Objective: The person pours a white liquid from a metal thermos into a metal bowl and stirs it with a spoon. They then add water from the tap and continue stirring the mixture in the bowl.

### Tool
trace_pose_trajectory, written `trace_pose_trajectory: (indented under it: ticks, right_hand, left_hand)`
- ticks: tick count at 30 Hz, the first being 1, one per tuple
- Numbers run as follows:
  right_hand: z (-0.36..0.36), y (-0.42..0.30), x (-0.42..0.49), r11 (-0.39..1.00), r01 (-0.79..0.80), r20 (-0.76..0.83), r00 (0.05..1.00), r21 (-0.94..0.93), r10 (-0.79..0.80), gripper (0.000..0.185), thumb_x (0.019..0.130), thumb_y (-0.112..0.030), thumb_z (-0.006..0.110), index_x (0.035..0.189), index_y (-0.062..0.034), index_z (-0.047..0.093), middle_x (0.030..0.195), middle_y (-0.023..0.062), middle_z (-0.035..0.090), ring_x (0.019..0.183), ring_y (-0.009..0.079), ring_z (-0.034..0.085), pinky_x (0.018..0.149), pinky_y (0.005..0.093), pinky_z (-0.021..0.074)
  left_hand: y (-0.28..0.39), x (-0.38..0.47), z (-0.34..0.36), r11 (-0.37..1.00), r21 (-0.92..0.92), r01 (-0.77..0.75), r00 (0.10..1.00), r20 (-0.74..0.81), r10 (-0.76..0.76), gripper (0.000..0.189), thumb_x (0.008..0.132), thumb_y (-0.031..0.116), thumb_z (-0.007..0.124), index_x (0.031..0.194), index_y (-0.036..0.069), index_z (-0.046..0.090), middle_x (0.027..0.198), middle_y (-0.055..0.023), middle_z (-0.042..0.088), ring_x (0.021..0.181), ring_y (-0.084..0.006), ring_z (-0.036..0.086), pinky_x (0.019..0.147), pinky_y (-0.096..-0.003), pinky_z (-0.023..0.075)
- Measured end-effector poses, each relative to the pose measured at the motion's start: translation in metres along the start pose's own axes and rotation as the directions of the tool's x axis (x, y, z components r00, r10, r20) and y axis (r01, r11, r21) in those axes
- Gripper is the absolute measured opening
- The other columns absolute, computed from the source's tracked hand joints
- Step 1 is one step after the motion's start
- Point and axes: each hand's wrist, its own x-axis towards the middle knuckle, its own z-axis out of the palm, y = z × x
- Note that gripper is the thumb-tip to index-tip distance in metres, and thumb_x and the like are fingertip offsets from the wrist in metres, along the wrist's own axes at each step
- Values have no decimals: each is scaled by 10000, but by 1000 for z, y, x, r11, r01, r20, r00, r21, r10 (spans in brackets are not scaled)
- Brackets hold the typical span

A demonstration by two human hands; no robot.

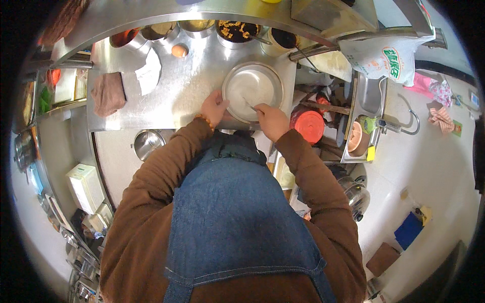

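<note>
On the steel counter stands a wide round metal bowl with pale, whitish contents. My left hand grips the bowl's left rim, the thumb over the edge. My right hand, at the lower right rim, holds a thin metal utensil whose far end reaches into the bowl; whether it is a spoon or another tool I cannot tell. To the left lie a white crumpled cloth or paper and a folded brown cloth. A brown egg rests near the containers at the back.
Several open containers, one with dark liquid and floating pieces, line the counter's back under a steel shelf. A red-lidded bucket stands to the right, beyond it a sink. An empty metal pot is below the counter's front edge.
</note>
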Motion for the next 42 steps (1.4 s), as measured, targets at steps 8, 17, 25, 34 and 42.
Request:
trace_pose_trajectory:
  ticks: [8, 17, 25, 34, 42]
  right_hand:
    - [-8, -29, 31, 898, 159, -78, 975, -411, -208, 207, 948, -129, 559, 1113, -71, 671, 897, 172, 726, 846, 379, 734, 721, 506, 581]
    - [-46, -20, 37, 901, -190, -107, 981, -391, 161, 221, 942, -157, 538, 1036, -36, 697, 957, 241, 750, 929, 441, 740, 802, 545, 590]
    - [-61, 3, 45, 885, -316, -62, 947, -343, 315, 265, 941, -178, 561, 1010, -2, 747, 1034, 261, 750, 1003, 460, 728, 908, 535, 585]
    - [-68, -18, 99, 907, -74, -115, 993, -414, 29, 224, 902, -145, 581, 951, -11, 753, 991, 247, 750, 938, 448, 729, 846, 532, 590]
    - [-10, -79, 84, 766, 382, 69, 911, -517, -408, 174, 871, -152, 615, 815, -75, 760, 841, 175, 748, 779, 376, 738, 696, 501, 587]
  left_hand:
    - [7, -9, 8, 999, -48, 14, 1000, -15, -15, 227, 1046, 47, 562, 1256, 2, 490, 1047, -144, 692, 787, -232, 745, 660, -376, 679]
    - [-2, -6, 7, 999, -44, -5, 999, -54, 3, 229, 1049, 83, 597, 1238, -7, 504, 998, -114, 664, 786, -221, 740, 649, -368, 677]
    - [-6, -6, 13, 999, 34, -1, 994, -108, 5, 238, 1052, 75, 583, 1255, -14, 495, 1017, -99, 647, 786, -223, 733, 666, -370, 686]
    - [-14, 1, 3, 990, -13, -143, 990, 10, 143, 222, 1050, 47, 550, 1260, -13, 515, 1017, -110, 659, 798, -241, 752, 646, -375, 685]
    - [-3, 43, -28, 969, 205, -136, 986, 118, 114, 283, 1040, 76, 591, 1305, -2, 528, 1030, -115, 687, 800, -228, 751, 663, -379, 677]
